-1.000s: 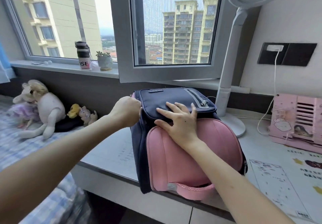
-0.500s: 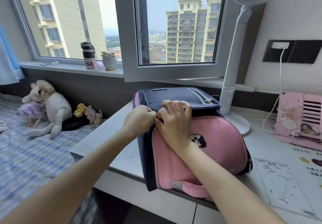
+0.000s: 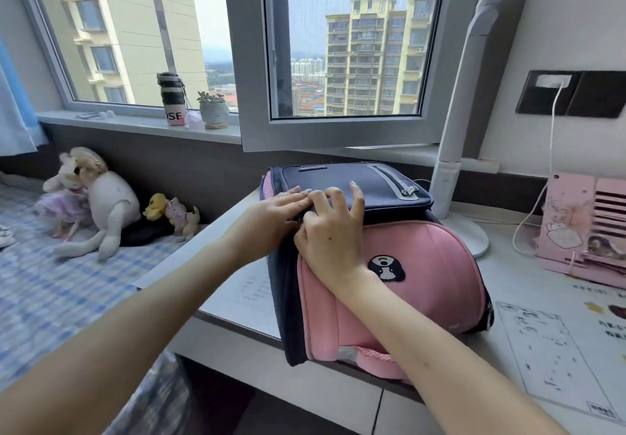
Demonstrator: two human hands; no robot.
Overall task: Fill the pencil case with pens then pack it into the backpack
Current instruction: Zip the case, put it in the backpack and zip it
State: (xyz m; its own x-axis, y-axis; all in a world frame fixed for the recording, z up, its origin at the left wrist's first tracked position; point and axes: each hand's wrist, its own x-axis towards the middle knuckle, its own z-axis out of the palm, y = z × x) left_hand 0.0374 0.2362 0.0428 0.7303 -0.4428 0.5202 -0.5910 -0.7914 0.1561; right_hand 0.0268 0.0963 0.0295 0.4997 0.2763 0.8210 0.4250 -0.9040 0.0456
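Head view: the backpack [image 3: 423,282] lay on the desk [image 3: 501,285], pink front panel up, its near end reaching past the desk's front edge. Just behind the backpack an open window frame [image 3: 338,133] swung inward over the sill. The white stem of a lamp [image 3: 454,150] rose behind and to the right of it, with the base close to its far right corner. Farther right of the backpack stood a pink box [image 3: 582,224], and a white cable [image 3: 553,136] ran down from a dark wall socket [image 3: 572,94]. A printed sheet [image 3: 555,350] lay flat on the near right. Left of the backpack, soft toys [image 3: 101,197] sat on a checked bed [image 3: 50,292]. On the sill behind and to the left stood a bottle [image 3: 172,99] and a small potted plant [image 3: 213,111].

Both forearms reached in from below and met on the backpack's navy top panel. The left hand [image 3: 271,221] lay with fingers nearly straight, tips on the navy fabric. The right hand [image 3: 333,231] touched it, fingers arched and spread with their tips on the panel. Whether its thumb and forefinger pinched anything at the seam could not be told.
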